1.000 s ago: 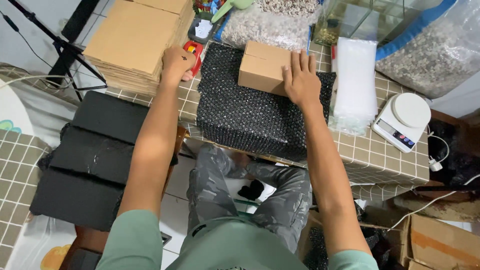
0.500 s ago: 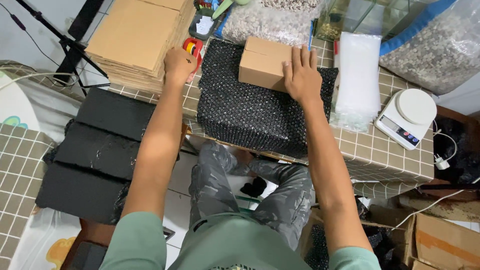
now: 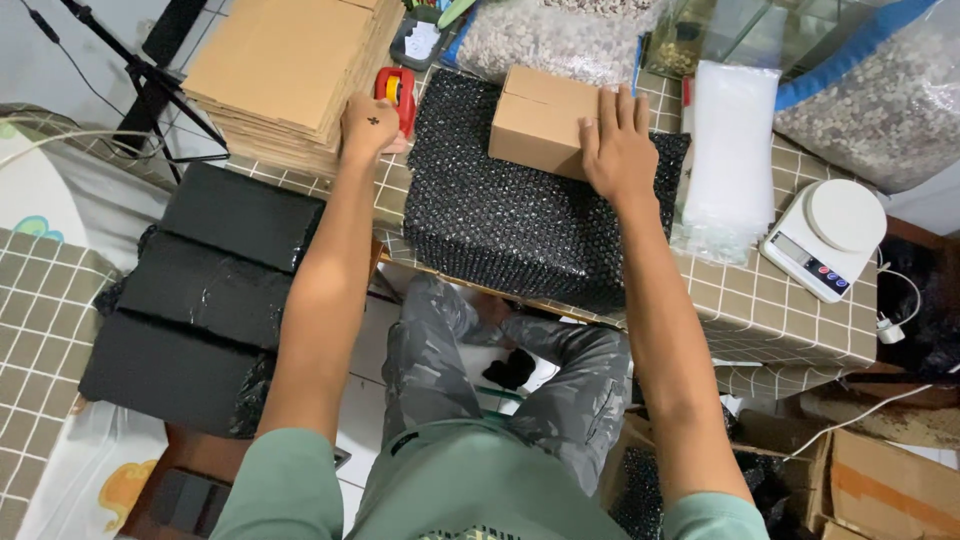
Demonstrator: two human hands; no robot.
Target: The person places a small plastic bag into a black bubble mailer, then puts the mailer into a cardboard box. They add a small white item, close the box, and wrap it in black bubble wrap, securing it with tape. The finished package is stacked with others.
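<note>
Resting on one sheet of black bubble wrap (image 3: 520,225), a single small cardboard box (image 3: 538,120) sits under the right hand (image 3: 617,148), whose flat, spread fingers press its right end without gripping. Beyond the left hand's (image 3: 370,125) closed fingers lies one red tape dispenser (image 3: 398,92), touching them; whether they grip it is unclear. One stack of flat cardboard (image 3: 285,70) lies left; one white scale (image 3: 825,238) sits far right.

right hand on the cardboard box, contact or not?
Touching. The head view shows the right hand lying flat with palm and fingers on the right end of the cardboard box, no gap visible.
</note>
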